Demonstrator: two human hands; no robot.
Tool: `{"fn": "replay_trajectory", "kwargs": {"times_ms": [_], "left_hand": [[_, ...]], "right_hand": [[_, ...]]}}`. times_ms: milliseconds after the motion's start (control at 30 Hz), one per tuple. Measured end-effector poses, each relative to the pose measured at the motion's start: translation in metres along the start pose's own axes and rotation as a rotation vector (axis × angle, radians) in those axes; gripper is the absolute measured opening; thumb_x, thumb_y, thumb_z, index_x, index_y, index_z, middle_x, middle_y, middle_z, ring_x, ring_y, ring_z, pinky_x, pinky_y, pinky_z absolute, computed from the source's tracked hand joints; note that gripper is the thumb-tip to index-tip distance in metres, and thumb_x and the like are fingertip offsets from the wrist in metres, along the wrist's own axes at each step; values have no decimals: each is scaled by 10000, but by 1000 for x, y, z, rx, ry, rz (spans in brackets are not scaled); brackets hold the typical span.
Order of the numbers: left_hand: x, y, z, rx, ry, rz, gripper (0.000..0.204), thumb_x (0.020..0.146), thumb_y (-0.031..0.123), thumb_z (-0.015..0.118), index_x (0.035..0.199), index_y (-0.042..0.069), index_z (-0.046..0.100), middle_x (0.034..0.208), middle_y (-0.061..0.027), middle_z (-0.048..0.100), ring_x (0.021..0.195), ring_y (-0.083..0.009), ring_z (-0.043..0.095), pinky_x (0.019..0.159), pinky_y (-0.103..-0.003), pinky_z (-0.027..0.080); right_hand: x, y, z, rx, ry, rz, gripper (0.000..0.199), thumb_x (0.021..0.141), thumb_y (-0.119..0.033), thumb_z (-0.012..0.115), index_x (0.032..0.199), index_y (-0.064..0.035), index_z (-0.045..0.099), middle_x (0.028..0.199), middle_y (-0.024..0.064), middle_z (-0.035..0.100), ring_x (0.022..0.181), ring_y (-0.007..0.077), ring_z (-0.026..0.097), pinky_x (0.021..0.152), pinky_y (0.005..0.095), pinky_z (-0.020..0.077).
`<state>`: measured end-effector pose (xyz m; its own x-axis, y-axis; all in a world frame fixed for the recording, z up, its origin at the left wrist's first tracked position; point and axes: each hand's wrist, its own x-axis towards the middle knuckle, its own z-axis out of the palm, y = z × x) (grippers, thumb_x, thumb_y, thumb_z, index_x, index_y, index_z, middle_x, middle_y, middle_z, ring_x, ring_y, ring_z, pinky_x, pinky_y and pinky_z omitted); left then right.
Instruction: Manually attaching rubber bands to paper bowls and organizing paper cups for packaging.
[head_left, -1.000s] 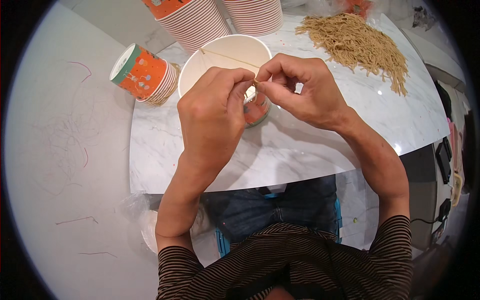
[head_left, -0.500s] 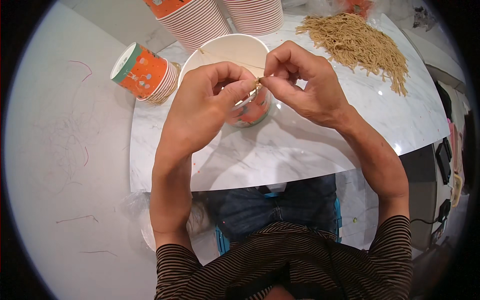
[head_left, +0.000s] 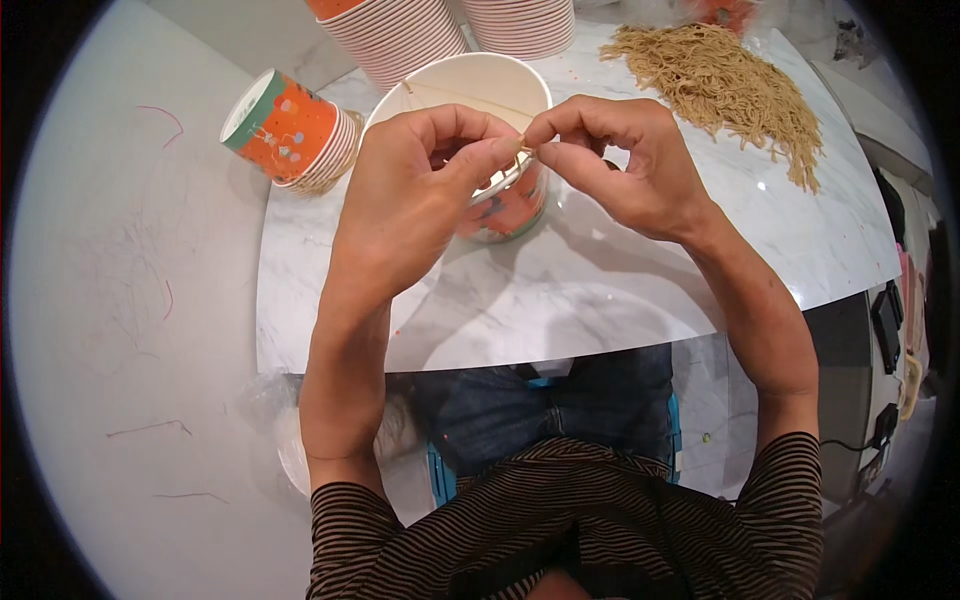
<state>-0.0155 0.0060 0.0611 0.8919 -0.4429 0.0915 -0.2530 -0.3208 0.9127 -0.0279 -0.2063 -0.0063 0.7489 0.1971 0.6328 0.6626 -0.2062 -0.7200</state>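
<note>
A large paper bucket (head_left: 508, 212), white inside with an orange and green printed outside, stands upright on the table in front of me. A thin tan cord (head_left: 407, 88) hangs from its far left rim and runs across the opening toward my fingers. Over the near right rim, my left hand (head_left: 400, 200) pinches the cord between thumb and forefinger. My right hand (head_left: 628, 170) pinches the same cord just beside it, fingertips almost touching. The exact shape of the cord between the fingertips is too small to make out. A heap of similar tan cords (head_left: 725, 85) lies at the far right.
Two tall stacks of nested paper buckets, one at the back left (head_left: 395, 40) and another beside it (head_left: 520, 28), stand behind the work. A tilted stack of orange and green buckets (head_left: 290, 135) sits at the table's left edge. The marble-patterned table (head_left: 600, 310) curves at its front.
Both hands have shifted slightly up and right in the picture, still pinching the cord. The bucket also appears a little higher, as do the table and nearby stacks.
</note>
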Motion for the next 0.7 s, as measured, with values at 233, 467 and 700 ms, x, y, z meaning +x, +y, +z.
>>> {"fn": "replay_trajectory", "kwargs": {"times_ms": [233, 467, 700], "left_hand": [[1, -7, 5, 33, 61, 106, 187, 982, 138, 698, 990, -43, 744, 862, -37, 730, 776, -62, 648, 625, -226, 523], [-1, -7, 14, 74, 131, 119, 183, 969, 116, 702, 995, -57, 754, 866, -57, 754, 775, -79, 675, 696, -242, 542], [-1, -8, 16, 85, 154, 117, 177, 956, 117, 719, 991, -51, 762, 856, -62, 761, 775, -87, 686, 717, -243, 544]], "right_hand": [[3, -13, -8, 138, -51, 258, 265, 986, -192, 605, 974, 10, 777, 694, -43, 581, 672, 32, 501, 594, 242, 400], [3, -10, -10, 237, -90, 316, 275, 983, -226, 636, 963, 6, 782, 713, -34, 617, 655, 28, 490, 575, 229, 380], [4, -10, -9, 255, -82, 343, 266, 969, -241, 720, 977, 18, 781, 796, -16, 701, 707, 22, 561, 596, 206, 416]]}}
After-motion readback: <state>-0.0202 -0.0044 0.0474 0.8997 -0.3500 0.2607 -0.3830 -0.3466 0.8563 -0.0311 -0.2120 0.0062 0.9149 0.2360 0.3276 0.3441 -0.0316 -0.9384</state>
